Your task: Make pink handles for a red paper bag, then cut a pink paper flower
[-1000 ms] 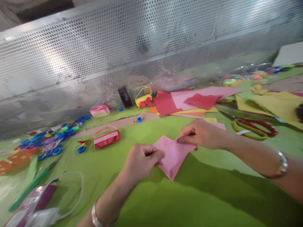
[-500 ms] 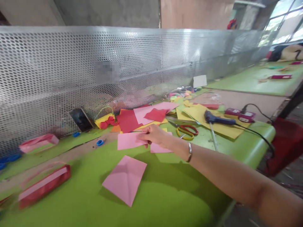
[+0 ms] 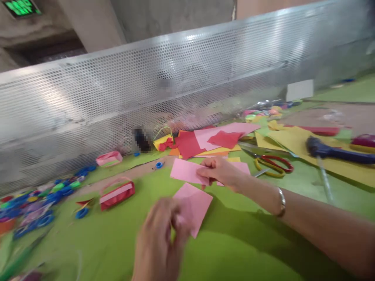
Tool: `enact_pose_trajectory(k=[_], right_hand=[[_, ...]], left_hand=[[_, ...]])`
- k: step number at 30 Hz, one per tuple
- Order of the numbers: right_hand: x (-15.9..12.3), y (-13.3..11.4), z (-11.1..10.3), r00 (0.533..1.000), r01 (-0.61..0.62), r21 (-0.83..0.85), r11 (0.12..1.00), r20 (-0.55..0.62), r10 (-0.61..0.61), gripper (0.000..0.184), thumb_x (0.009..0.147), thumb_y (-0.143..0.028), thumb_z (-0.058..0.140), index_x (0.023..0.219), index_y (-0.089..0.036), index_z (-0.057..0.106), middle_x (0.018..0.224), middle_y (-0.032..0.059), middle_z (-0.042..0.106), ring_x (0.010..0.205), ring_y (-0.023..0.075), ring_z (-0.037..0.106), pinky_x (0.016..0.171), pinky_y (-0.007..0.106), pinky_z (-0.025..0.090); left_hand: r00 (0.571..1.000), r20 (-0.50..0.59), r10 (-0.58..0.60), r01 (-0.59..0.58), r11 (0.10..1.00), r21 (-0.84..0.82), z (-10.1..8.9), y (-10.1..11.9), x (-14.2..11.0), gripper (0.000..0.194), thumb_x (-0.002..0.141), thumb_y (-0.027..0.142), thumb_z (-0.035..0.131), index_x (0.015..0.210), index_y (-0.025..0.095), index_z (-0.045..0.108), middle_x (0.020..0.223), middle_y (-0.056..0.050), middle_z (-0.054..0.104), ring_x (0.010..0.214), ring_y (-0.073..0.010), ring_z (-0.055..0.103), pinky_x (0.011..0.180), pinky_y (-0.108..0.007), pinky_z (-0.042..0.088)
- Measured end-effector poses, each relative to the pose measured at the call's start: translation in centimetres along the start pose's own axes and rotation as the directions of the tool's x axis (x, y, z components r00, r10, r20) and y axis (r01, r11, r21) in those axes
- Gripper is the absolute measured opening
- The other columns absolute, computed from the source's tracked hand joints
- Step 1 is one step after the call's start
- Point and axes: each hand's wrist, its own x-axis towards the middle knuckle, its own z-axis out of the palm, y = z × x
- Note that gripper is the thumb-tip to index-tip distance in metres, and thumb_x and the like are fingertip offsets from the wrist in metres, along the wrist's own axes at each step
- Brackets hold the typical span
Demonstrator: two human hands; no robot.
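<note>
My right hand (image 3: 219, 171) pinches a flat pink paper sheet (image 3: 186, 171) just above the green table (image 3: 249, 249), over another pink sheet lying near the stack of coloured papers. My left hand (image 3: 159, 238) is blurred by motion at the lower middle, fingers curled at the near corner of a folded pink paper (image 3: 195, 205) on the table. A metal bracelet sits on my right wrist.
A perforated metal screen (image 3: 117, 89) runs along the back. Red, pink and yellow sheets (image 3: 211, 140), red-and-yellow scissors (image 3: 274, 164) and a blue glue gun (image 3: 336, 152) lie to the right. A red paper basket (image 3: 116, 193) and several blue rings (image 3: 43, 195) are at the left.
My right hand has drawn the pink sheet back toward me. My left hand has come back into view onto the folded pink paper. The camera has swung back left.
</note>
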Motion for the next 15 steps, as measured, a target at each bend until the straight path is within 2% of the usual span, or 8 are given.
enact_pose_trajectory(k=[2,3,5,8,11,15], right_hand=[[-0.5,-0.1,1.0,0.999,-0.008,-0.002,1.0,0.038,0.008,0.018,0.076,-0.03,0.06,0.064,-0.018,0.054,0.056,-0.0013,0.063,0.055,0.0109,0.061,0.051,0.022,0.041],[-0.8,-0.1,1.5,0.998,-0.015,-0.006,1.0,0.055,0.015,0.017,0.075,-0.03,0.061,0.065,-0.018,0.055,0.058,-0.001,0.063,0.055,0.0111,0.06,0.052,0.022,0.043],[-1.1,0.1,2.3,0.996,-0.03,-0.021,0.999,0.084,0.032,0.017,0.074,-0.031,0.063,0.066,-0.018,0.055,0.058,-0.0013,0.062,0.054,0.0112,0.058,0.052,0.023,0.044],[-1.4,0.8,2.7,0.989,-0.054,-0.087,0.995,0.136,0.066,0.022,0.074,-0.037,0.064,0.067,-0.018,0.054,0.059,-0.0032,0.056,0.057,0.012,0.055,0.054,0.025,0.046],[-1.5,1.1,2.4,0.983,-0.003,-0.24,0.971,0.179,0.047,0.03,0.076,-0.047,0.061,0.071,-0.018,0.056,0.064,-0.0026,0.052,0.062,0.0135,0.053,0.057,0.026,0.044],[-2.0,0.8,2.4,0.988,0.076,-0.318,0.945,0.152,-0.028,0.039,0.084,-0.054,0.047,0.091,-0.018,0.06,0.071,0.0012,0.055,0.064,0.0148,0.05,0.057,0.027,0.041]], left_hand=[[0.966,0.106,-0.238,0.253,0.953,-0.167,0.5,2.2,3.8,0.037,0.085,0.052,0.051,0.084,0.017,0.064,0.062,-0.001,0.06,0.053,-0.0134,0.057,0.044,-0.022,0.042],[0.939,0.163,-0.303,0.338,0.902,-0.268,0.7,2.9,5.3,0.041,0.082,0.056,0.052,0.081,0.016,0.062,0.061,0.0,0.058,0.048,-0.0115,0.054,0.039,-0.02,0.036],[0.911,0.212,-0.355,0.412,0.821,-0.395,1.1,3.2,6.7,0.043,0.073,0.057,0.062,0.075,0.014,0.06,0.06,0.0,0.059,0.043,-0.0086,0.051,0.036,-0.018,0.032],[0.894,0.21,-0.396,0.448,0.768,-0.458,1.3,2.4,6.5,0.035,0.071,0.047,0.067,0.067,0.013,0.06,0.051,0.001,0.058,0.039,-0.0065,0.047,0.038,-0.017,0.033],[0.891,0.207,-0.404,0.454,0.779,-0.432,1.4,1.8,5.7,0.025,0.073,0.032,0.064,0.057,0.013,0.06,0.044,0.001,0.056,0.037,-0.0058,0.044,0.039,-0.018,0.034],[0.864,0.314,-0.393,0.491,0.797,-0.352,2.0,2.1,5.4,0.023,0.073,0.021,0.06,0.051,0.014,0.057,0.042,0.002,0.054,0.035,-0.0065,0.044,0.038,-0.018,0.033]])
